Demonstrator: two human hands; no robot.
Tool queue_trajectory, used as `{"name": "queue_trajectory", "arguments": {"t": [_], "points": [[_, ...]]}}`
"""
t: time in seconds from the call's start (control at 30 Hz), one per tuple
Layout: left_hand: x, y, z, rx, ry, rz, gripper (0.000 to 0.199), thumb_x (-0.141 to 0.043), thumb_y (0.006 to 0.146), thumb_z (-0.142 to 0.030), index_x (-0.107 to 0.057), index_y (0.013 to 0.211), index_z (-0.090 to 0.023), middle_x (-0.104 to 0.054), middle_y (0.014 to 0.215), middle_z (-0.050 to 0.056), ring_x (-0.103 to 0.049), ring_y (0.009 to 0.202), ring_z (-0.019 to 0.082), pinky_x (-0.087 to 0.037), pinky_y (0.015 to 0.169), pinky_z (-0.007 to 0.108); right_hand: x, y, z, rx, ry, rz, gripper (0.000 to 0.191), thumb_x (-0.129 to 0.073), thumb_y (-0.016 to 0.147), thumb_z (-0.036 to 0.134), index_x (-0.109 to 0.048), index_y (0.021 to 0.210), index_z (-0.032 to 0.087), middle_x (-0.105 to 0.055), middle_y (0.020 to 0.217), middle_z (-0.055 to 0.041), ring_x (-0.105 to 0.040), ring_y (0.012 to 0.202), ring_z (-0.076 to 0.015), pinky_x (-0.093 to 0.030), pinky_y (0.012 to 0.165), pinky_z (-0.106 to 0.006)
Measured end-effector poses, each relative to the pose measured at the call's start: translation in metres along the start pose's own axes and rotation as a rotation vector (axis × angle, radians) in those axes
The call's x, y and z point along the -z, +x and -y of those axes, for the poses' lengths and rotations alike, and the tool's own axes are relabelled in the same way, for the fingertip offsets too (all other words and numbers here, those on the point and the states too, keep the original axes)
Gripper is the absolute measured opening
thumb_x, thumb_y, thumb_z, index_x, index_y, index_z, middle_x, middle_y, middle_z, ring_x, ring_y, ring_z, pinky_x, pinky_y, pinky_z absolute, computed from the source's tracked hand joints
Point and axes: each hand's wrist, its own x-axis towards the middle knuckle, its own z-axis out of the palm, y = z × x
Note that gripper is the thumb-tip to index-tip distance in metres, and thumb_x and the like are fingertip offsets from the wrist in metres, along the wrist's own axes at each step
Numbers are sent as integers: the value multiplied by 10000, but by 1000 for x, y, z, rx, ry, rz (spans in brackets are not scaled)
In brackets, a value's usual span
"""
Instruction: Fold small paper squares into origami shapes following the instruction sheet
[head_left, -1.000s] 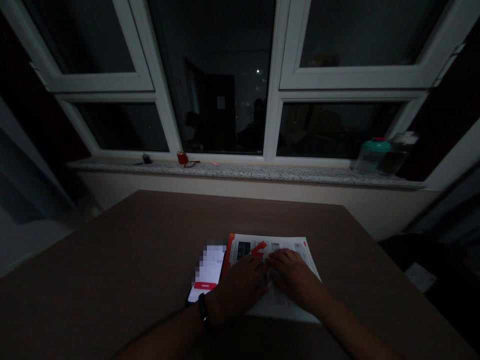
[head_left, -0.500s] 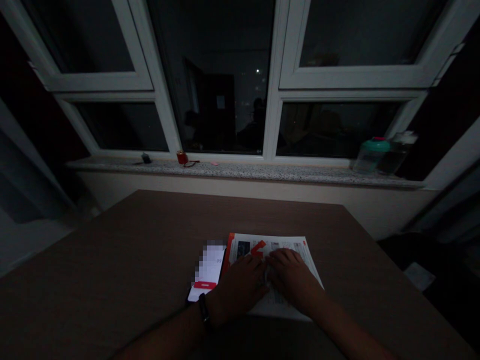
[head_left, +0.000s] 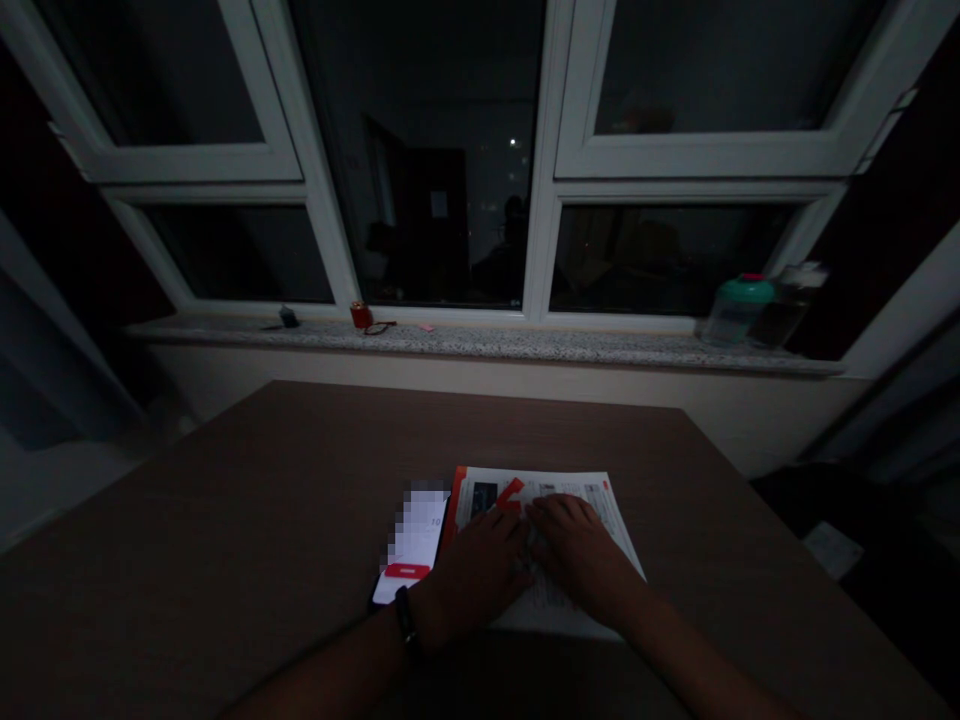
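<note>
A printed book or sheet (head_left: 622,530) with a red left edge lies on the brown table. My left hand (head_left: 476,565), with a dark band at its wrist, rests over its left part, fingers bent and pressed together. Just beyond those fingertips a bent red strip (head_left: 511,492) sticks out on the page. My right hand (head_left: 581,550) lies over the middle, its fingers curled inward close to my left fingertips. Whatever is between the two hands is hidden and too dark to tell. A lit phone (head_left: 416,540) lies left of the book, near my left wrist.
The brown table (head_left: 300,500) reaches towards a granite windowsill (head_left: 487,342). On the sill stand a small red jar (head_left: 361,315), a small dark item (head_left: 288,317) and a teal-lidded container (head_left: 739,310) beside a clear one (head_left: 787,305). Dark windows are behind.
The number on the phone has gone from 09 to 10. The red strip stands slightly steeper. Both hands stay nearly in place, and the whole view has shifted a little.
</note>
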Motion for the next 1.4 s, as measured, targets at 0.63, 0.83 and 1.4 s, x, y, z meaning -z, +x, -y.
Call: {"name": "queue_trajectory", "arguments": {"t": [0.63,0.83,1.4], "points": [[4,-1,2,-10,-26,8,456,-737,844,-277,-553,1252,-189,-585,1268,90,-515,1234,299,-432,1046,442,0,-2,-1,-3,101,-9,465,-576,925,236,-512,1383,186,-551,1357,-115,-434,1276,-305,-375,1100,-497],[3,-2,1,-12,-11,14,496,-731,845,-285,-530,1287,-181,-567,1307,99,-501,1256,309,-425,1053,452,-1,-2,-3,6,103,-14,485,-593,915,257,-512,1388,192,-560,1350,-121,-436,1284,-302,-373,1100,-493],[-1,-2,5,-34,-40,4,582,-676,875,-279,-441,1399,-189,-523,1407,96,-441,1339,296,-374,1108,445,0,-5,-9,-18,101,64,648,-661,840,336,-466,1445,212,-490,1452,-111,-369,1364,-315,-308,1145,-508]]}}
